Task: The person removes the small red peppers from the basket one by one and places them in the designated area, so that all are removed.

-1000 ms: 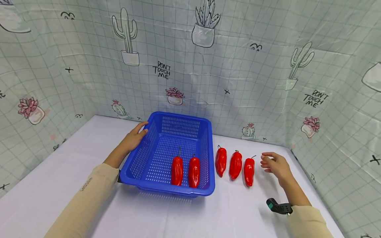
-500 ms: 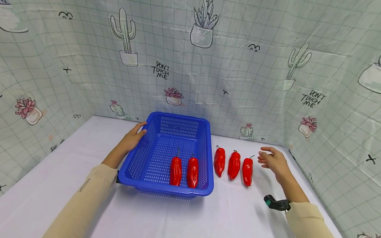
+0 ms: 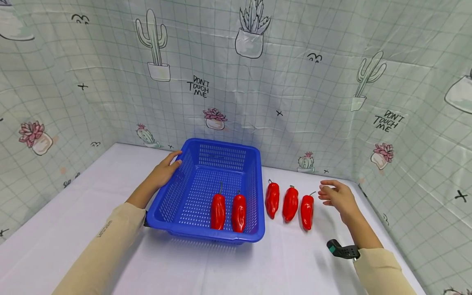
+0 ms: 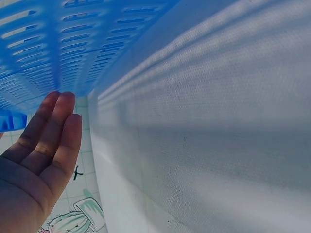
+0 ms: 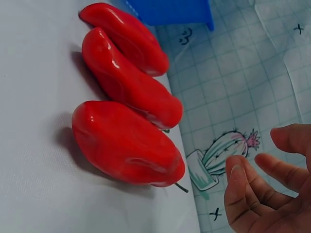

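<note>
A blue perforated basket point(image 3: 173, 224) stands in the middle of the table, two red peppers point(image 3: 218, 212) lying inside near its front. My left hand point(image 3: 164, 172) holds the basket's left rim, thumb over it. In the left wrist view, several fingers point(image 4: 63, 141) reach along the outside of the slotted wall. Three more red peppers lie in a row right of the basket: a left one point(image 3: 272, 200), a middle one point(image 3: 290, 204) and a right one point(image 3: 307, 212). Just right of that last pepper, my right hand point(image 3: 339, 200) hovers with loosely bent fingers and nothing between them.
A white cloth point(image 3: 280, 266) covers the table. Behind and at both sides hangs a grid-patterned curtain point(image 3: 247, 90) printed with cacti, meeting the table's back edge. A black strap device point(image 3: 343, 250) sits on the right wrist.
My right hand has moved slightly up and left, toward the back of the table. The left hand, the basket and the peppers hold their places; the head view has shifted a little.
</note>
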`<state>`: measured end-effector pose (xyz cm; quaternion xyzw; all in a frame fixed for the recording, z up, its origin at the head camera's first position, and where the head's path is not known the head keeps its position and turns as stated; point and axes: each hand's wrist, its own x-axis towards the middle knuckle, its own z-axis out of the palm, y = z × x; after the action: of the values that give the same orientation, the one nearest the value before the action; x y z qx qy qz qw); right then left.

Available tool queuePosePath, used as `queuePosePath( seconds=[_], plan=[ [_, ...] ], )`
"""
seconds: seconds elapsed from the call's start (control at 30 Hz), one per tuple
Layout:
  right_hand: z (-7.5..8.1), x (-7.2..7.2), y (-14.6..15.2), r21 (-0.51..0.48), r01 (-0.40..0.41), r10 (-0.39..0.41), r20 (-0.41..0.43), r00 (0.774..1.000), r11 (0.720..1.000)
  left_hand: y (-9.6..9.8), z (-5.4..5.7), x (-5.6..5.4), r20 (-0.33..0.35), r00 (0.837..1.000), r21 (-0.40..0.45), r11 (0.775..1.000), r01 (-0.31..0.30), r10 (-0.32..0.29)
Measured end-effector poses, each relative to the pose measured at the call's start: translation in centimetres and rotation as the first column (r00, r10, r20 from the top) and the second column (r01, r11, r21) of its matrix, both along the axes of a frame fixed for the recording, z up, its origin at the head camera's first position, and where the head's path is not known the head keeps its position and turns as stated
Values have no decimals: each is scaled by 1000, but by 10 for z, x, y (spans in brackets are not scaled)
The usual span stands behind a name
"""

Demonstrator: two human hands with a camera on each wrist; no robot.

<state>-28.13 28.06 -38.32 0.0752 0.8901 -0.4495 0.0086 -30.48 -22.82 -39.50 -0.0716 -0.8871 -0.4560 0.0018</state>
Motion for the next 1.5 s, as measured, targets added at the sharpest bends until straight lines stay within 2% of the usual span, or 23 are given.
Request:
queuePosePath(
  seconds=[0.77,1.5],
  plan=[
    [13,-2,-12,2,-55,55,-49,997,998,1,-1,0,-5,1000,8,1000,-4,4],
    [19,3,-22,9,-94,95,-74,993,996,0,-4,-1,3,1000,-4,1000,-15,15]
  ],
)
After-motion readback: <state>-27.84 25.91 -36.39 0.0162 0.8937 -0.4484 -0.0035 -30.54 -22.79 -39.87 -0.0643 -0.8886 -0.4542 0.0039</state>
